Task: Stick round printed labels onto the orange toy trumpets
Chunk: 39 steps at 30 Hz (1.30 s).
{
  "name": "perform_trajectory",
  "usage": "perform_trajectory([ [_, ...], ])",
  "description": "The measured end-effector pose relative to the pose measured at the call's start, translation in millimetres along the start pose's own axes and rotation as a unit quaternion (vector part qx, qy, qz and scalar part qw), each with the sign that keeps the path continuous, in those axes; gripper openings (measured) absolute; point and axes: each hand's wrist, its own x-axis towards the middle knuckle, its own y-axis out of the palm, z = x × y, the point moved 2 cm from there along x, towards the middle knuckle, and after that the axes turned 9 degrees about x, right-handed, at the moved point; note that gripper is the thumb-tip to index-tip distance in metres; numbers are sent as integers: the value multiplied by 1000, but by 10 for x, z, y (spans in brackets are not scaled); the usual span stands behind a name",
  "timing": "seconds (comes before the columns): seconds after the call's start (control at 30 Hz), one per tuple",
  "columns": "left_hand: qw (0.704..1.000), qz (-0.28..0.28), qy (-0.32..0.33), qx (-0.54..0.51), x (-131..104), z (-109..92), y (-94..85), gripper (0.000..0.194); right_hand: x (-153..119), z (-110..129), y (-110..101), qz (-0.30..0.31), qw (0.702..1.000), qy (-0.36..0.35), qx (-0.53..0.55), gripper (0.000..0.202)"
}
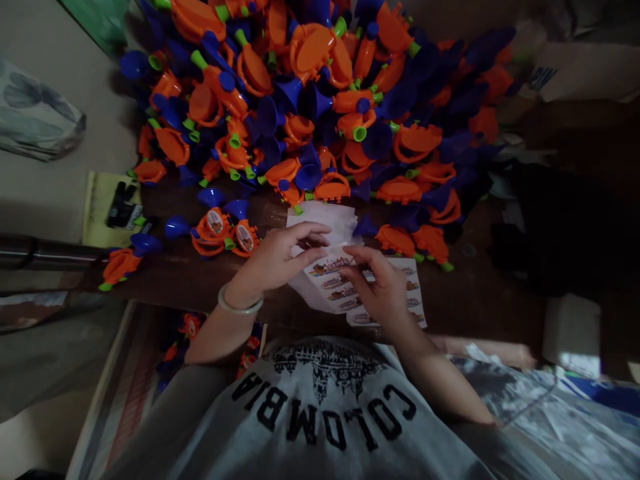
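Observation:
My left hand (pixel 295 253), with a pale bangle on its wrist, is over white paper (pixel 325 220), its fingers apart and curved. Close by on the right, my right hand (pixel 377 280) has thumb and index finger near the upper edge of a sticker sheet (pixel 330 280); whether they pinch it is hard to make out. A second sticker sheet (pixel 413 300) lies partly under my right hand. Left of the hands are two orange and blue toy horns with oval stickers, one of them a horn (pixel 215 223) beside the other (pixel 245 237).
A large pile of orange and blue toy horns (pixel 310 53) covers the back of the dark table (pixel 270 287). A single horn (pixel 120 267) lies at the left edge, near a yellow pad (pixel 97 207) with a black object. More horns (pixel 175 347) sit below the table edge.

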Motion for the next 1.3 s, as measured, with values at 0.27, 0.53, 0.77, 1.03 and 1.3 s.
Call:
perform_trajectory([
  [0.27, 995, -81, 39, -50, 49, -318, 213, 26, 19, 50, 17, -39, 999, -6, -21, 18],
  [0.53, 995, -69, 56, -46, 37, -404, 181, 28, 52, 82, -10, -65, 992, -96, -54, 18],
  [0.77, 993, -103, 33, -38, 75, -335, 151, 26, -96, 148, -55, -78, 955, -252, -131, 24],
  [1.03, 988, -110, 45, -103, 175, -192, 67, 27, -109, 182, -104, -52, 986, -143, -63, 64],
  [1.3, 995, -60, 46, -60, 212, -181, 133, 25, -115, 23, -31, -54, 991, -119, -15, 61],
])
